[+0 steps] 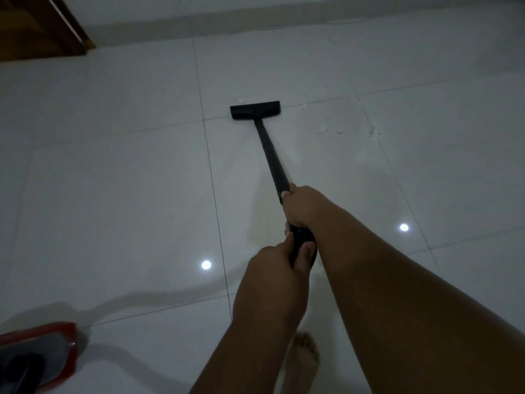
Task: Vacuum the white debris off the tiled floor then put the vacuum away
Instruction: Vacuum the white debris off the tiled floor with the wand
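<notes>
Floor (113,180): large glossy white tiles, thin dark grout lines.
Light: dim; two small round bright reflections (206,264), well apart.
Furniture: brown wooden piece (37,27), far left corner.
Wall (284,4): pale, along the far edge.

A home: glossy tiled floor (113,194), wooden furniture (37,27).

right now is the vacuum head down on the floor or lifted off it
Down. The vacuum head sits flat against the tiled floor, with no gap visible beneath it; white debris lies to its right.
</notes>
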